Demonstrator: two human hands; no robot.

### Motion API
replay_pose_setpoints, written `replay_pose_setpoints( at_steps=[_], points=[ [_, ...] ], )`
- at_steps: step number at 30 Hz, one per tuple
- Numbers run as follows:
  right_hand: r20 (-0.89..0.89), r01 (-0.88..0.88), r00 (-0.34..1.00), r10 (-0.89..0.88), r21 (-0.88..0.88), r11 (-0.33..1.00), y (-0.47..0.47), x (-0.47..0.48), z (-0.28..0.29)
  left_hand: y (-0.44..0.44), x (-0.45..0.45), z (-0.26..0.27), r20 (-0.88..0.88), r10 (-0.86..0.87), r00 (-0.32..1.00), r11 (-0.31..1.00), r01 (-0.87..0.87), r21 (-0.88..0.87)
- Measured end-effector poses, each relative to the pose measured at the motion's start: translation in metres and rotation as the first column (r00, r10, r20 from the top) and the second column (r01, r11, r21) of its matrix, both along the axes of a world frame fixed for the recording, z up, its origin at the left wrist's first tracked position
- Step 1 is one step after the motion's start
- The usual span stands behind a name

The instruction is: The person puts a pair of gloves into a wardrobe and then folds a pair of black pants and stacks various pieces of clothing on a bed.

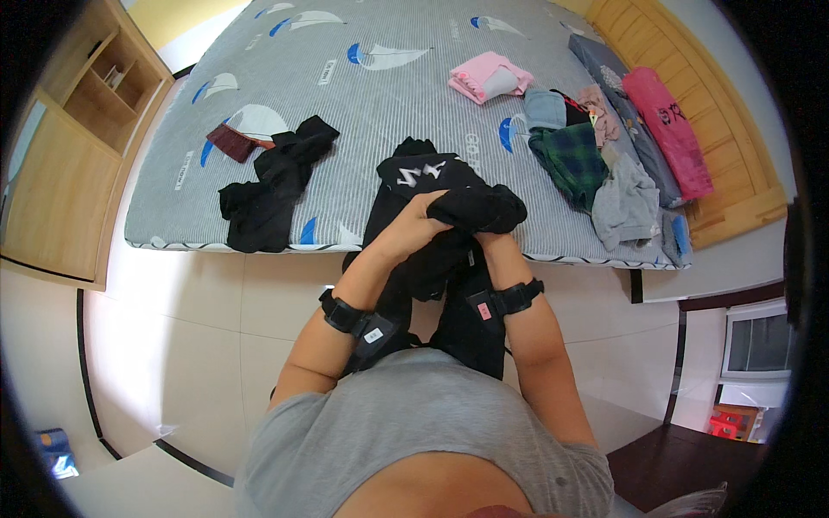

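A black garment (414, 167) with white lettering lies partly on the bed's near edge and hangs toward my legs. My left hand (421, 223) grips a bunched black part (479, 208) of the cloth at its left side, thumb showing. Under the right side of that bunch is my right hand (489, 238), its fingers mostly hidden by the fabric. Whether the bunch is a hood or a sleeve I cannot tell. Another black garment (275, 194) lies crumpled on the bed to the left, beside a bed brush (232, 142) with dark red bristles.
The bed (388, 97) has a grey striped cover. At its right lie a folded pink garment (489, 76), green plaid cloth (570, 162), a grey garment (625, 201) and a pink-red bundle (670, 133) by the wooden headboard (699, 97). A wooden cabinet (65, 188) stands left.
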State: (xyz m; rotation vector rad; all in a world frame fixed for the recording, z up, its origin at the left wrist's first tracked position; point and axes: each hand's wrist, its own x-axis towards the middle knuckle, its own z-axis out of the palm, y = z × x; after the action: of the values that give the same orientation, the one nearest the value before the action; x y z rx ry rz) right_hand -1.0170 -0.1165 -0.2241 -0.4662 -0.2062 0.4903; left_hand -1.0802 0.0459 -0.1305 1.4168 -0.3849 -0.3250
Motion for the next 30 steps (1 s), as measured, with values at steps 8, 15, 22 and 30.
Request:
replay_pose_setpoints(
  at_steps=[8,15,22,30],
  points=[
    [0.01,0.015,1.0,-0.017,0.133,0.991,0.006,-0.005,-0.009,-0.002,0.0,0.01,-0.027,-0.01,1.0,0.999,0.009,-0.037],
    [0.35,0.345,0.905,-0.243,-0.266,0.9,0.006,-0.006,-0.022,-0.004,0.004,0.008,0.163,0.034,0.986,0.999,-0.038,0.022],
    [0.147,0.176,0.973,-0.178,0.026,0.984,0.021,-0.024,0.029,-0.012,0.0,0.015,0.526,0.209,0.825,0.783,-0.463,0.415],
    [0.286,0.357,0.92,-0.268,-0.331,0.873,0.036,-0.031,0.048,-0.008,0.014,0.01,0.761,0.326,0.562,0.7,-0.684,0.206]
  ],
)
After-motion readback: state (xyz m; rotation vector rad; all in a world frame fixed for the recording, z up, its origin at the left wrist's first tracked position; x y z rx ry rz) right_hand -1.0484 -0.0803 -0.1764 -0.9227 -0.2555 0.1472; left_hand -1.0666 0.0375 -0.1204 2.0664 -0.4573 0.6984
